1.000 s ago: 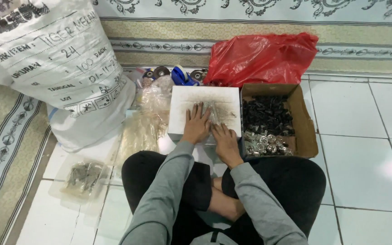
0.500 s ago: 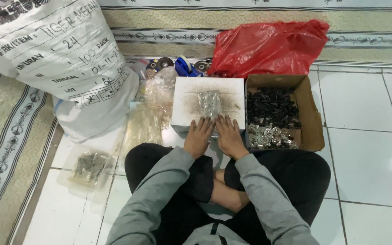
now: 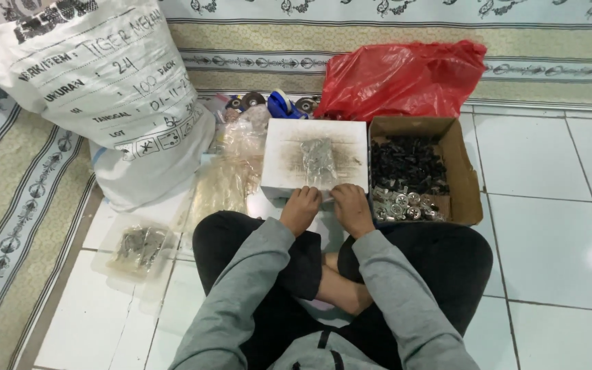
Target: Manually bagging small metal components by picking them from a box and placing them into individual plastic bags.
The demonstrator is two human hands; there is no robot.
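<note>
While both hands, left hand (image 3: 301,207), right hand (image 3: 352,207), pinch crinkly clear bag (image 3: 319,163), smudged white box (image 3: 284,159)

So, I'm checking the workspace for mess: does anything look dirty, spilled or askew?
The flat white box by both hands is smudged grey-brown on top. One small clear bag of metal parts lies apart on the tiles, left.

White floor tiles (image 3: 549,226) gleam under overhead light, bordered by a patterned beige carpet (image 3: 8,205) on two sides.

Head camera, steeply down, close
</note>
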